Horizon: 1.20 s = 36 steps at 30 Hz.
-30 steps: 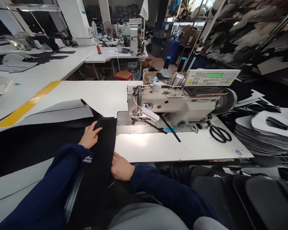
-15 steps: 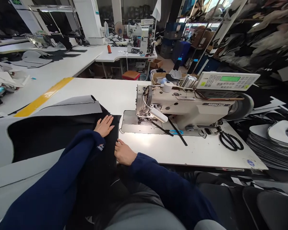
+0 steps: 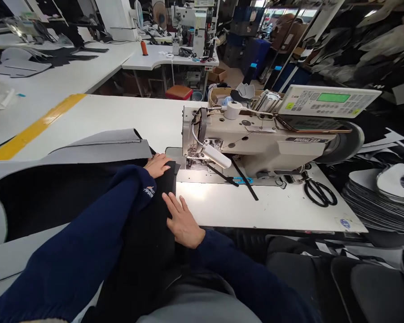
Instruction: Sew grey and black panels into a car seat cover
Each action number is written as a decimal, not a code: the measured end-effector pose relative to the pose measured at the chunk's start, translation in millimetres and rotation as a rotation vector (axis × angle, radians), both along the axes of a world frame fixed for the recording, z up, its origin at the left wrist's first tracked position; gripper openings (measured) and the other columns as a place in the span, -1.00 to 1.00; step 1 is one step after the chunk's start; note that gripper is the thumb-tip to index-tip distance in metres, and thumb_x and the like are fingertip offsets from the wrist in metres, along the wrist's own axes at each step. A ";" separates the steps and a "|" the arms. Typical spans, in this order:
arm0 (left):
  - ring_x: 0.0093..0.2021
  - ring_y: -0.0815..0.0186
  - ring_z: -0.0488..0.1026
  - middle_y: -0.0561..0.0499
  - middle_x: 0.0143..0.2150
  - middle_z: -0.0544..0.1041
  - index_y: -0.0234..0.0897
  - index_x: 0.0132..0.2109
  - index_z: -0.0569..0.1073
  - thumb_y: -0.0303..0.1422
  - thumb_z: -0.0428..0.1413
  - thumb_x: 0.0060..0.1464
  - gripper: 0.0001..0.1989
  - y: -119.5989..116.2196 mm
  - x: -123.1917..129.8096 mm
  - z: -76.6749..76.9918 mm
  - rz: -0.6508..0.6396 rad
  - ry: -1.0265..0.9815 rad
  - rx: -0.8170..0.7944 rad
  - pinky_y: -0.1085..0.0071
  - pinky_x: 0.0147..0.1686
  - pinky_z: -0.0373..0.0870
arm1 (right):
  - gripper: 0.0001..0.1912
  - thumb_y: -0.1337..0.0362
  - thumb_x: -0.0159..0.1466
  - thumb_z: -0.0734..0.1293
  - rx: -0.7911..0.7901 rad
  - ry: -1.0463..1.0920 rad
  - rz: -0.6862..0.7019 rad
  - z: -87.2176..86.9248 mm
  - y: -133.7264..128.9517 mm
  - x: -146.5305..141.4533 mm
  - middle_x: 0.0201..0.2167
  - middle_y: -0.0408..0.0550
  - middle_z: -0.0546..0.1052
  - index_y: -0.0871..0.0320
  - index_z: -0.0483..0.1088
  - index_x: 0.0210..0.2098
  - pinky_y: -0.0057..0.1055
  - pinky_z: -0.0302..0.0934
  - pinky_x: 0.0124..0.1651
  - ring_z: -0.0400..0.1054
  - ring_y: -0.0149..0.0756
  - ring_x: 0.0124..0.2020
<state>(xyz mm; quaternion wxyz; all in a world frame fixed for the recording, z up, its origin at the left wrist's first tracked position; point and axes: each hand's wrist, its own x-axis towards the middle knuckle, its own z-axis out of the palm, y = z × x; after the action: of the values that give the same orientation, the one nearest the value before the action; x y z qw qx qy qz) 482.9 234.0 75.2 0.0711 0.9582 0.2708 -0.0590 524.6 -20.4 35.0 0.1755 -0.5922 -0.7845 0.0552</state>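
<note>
Black fabric (image 3: 148, 237) with a grey panel (image 3: 104, 150) folded along its far side lies to the left of the sewing machine (image 3: 256, 143). My left hand (image 3: 157, 165) rests on the fabric beside the panel's end, palm down with its fingers stretched forward. Lower and to the right, my right hand (image 3: 183, 222) lies on the fabric's right edge, fingers extended and spread. The fabric's front corner reaches the machine's metal bed plate (image 3: 175, 154), left of the presser foot. A lit white lamp (image 3: 217, 156) hangs by the needle area.
Black strips (image 3: 245, 179) and a blue-handled tool (image 3: 243, 180) lie near the machine bed. Black scissors (image 3: 320, 193) are on the right of the white table (image 3: 218, 208). Stacked cut pieces (image 3: 373, 202) stand beyond its right edge. A control panel (image 3: 330, 101) tops the machine.
The fabric and my left hand have moved right and forward, closer to the needle area. My right hand's fingers have gone from curled at the edge to spread out. The view has shifted.
</note>
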 end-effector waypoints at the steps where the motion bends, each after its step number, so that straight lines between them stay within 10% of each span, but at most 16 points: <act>1: 0.15 0.04 0.27 -0.15 0.10 0.40 -0.22 0.08 0.39 -0.24 -0.06 0.22 -0.66 1.9 2.8 2.9 -0.005 0.002 -0.009 0.08 0.08 0.23 | -0.90 0.37 0.23 0.35 -0.011 -0.023 0.042 0.3 4.9 1.9 0.43 0.22 -0.15 0.27 0.48 -0.27 0.17 -0.28 0.40 -0.40 0.15 0.44; 10: -0.08 0.16 0.46 -0.07 -0.13 0.56 -0.25 -0.10 0.44 -0.14 -0.04 0.17 -0.68 23.7 19.8 0.7 -0.084 0.094 -0.112 0.31 -0.06 0.28 | -0.85 0.39 0.25 0.32 0.050 -0.022 0.114 -7.2 11.1 7.2 0.36 0.23 0.04 0.30 0.53 -0.36 -0.04 -0.07 0.39 -0.06 0.14 0.35; 36: -0.05 0.13 0.42 -0.13 -0.15 0.54 -0.28 -0.18 0.50 -0.32 -0.07 0.20 -0.74 3.7 53.6 -11.6 -0.143 0.000 -0.017 0.29 -0.03 0.32 | -0.69 0.37 0.37 0.17 -0.096 -0.036 0.123 -1.8 -5.5 37.0 0.39 -0.13 0.08 0.18 0.56 -0.28 -0.02 -0.11 0.41 -0.18 0.00 0.41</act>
<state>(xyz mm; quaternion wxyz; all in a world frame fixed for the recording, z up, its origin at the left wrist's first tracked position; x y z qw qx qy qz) 536.5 237.7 63.6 0.0748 0.9745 0.2011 -0.0663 561.5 -26.0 33.2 0.1292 -0.5515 -0.8188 0.0928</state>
